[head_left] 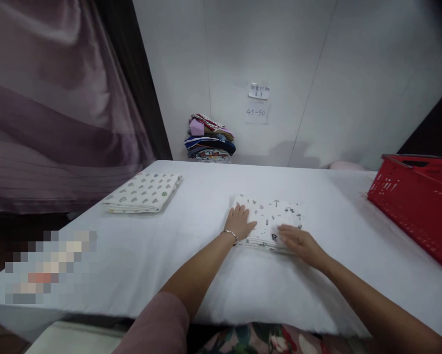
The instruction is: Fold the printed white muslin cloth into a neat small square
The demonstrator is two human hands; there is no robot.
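Observation:
A folded white cloth [267,214] with small dark printed figures lies on the white-covered table [191,255], its layered edge facing me. On its left side rests my left hand [239,223], fingers spread and palm down, a bracelet at the wrist. My right hand [304,243] touches the near right part of the same cloth with its fingers stretched out flat. Neither hand grips anything. Toward the left edge of the table sits a second folded cloth [145,192], white with a grey and green print, apart from both hands.
A red plastic basket [413,206] stands at the right. Behind the table, a stack of folded fabrics [210,140] is against the wall, near paper notes [257,112]. A pinkish curtain [54,108] hangs at the left. A pixelated patch covers something on the near left.

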